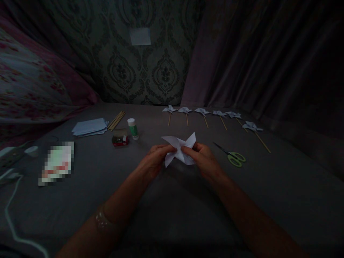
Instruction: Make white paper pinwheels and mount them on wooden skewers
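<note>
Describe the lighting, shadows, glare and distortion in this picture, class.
Head view: dim overall, right-hand curtain almost black; white pinwheel brightest among the dark surroundings, soft shadow below; small glints on bracelet; table bowing toward its sides; packet pixelated.

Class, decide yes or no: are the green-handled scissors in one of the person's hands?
No, the scissors lie on the table, while both hands hold the white paper.

Pinwheel (pixel 179 154) seen as plain white. Scissors (pixel 230 154) handled in lime green. Glue (pixel 133 130) labelled green, capped white. Wall (pixel 143 71) patterned in dark damask.
</note>
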